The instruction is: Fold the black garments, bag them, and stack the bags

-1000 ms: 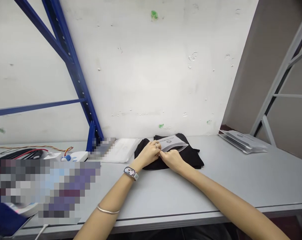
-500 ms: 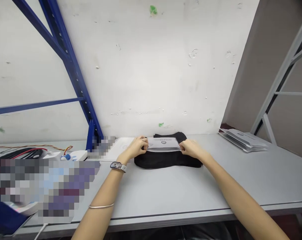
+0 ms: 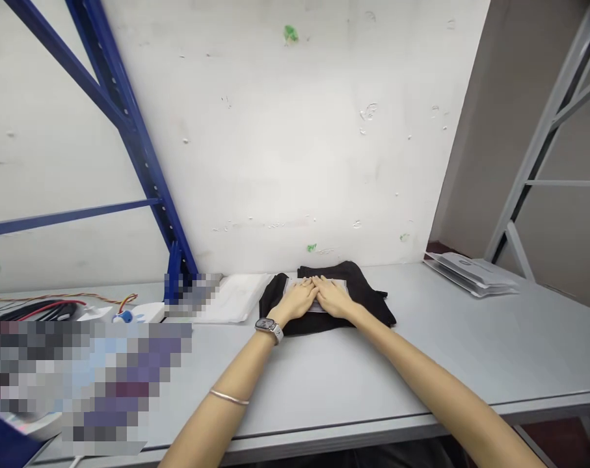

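Observation:
My left hand lies flat with fingers stretched out on a flat plastic packet. My right hand rests beside it on the same packet, its fingers also extended, and the fingertips of both hands meet in the middle. Most of the packet is covered by the hands; its pale corners show on either side. Beneath it, several black cloth pieces that look like socks are spread on the grey table.
A stack of white plastic bags lies left of the black pile. Several packets are stacked at the back right. Cables and a white power strip sit at the left, by a blue metal frame. A white wall stands behind.
Both hands have let go of the packet's two ends and come together flat over its middle. The packet now lies slightly nearer on the black pile. The view has shifted slightly.

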A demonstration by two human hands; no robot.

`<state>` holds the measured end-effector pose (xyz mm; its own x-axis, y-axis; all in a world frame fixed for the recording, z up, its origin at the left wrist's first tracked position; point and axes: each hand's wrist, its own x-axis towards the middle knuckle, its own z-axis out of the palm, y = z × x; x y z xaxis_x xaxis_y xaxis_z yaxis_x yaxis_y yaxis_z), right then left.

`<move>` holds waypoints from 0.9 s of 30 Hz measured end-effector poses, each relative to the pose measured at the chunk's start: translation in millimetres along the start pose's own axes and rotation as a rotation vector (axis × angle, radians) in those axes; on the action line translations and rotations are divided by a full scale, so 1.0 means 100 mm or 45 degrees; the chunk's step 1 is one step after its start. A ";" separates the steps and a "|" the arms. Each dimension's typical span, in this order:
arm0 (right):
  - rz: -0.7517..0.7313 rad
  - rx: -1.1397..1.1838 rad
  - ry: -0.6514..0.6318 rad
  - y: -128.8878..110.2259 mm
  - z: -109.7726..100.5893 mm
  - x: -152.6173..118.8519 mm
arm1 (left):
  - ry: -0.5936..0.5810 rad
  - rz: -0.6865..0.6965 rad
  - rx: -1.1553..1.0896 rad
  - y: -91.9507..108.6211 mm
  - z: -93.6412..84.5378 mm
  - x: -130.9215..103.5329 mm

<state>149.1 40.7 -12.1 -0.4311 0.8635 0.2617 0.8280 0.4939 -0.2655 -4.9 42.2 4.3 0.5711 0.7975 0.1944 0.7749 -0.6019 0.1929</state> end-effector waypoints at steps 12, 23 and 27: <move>0.283 0.165 -0.199 0.41 -0.01 -0.08 | -0.062 -0.362 -0.112 -0.41 0.14 -0.12; 0.309 0.811 0.048 0.70 -0.37 -0.18 | -0.003 -0.451 -0.141 -0.42 -0.07 -0.23; 0.445 1.054 0.310 1.03 -0.64 -0.30 | 0.007 -0.391 -0.186 -0.39 -0.23 -0.29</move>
<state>270.3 59.6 12.2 -0.0409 0.9780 0.2046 0.3368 0.2063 -0.9187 -57.7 41.6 13.9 0.3150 0.9426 0.1105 0.8634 -0.3330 0.3791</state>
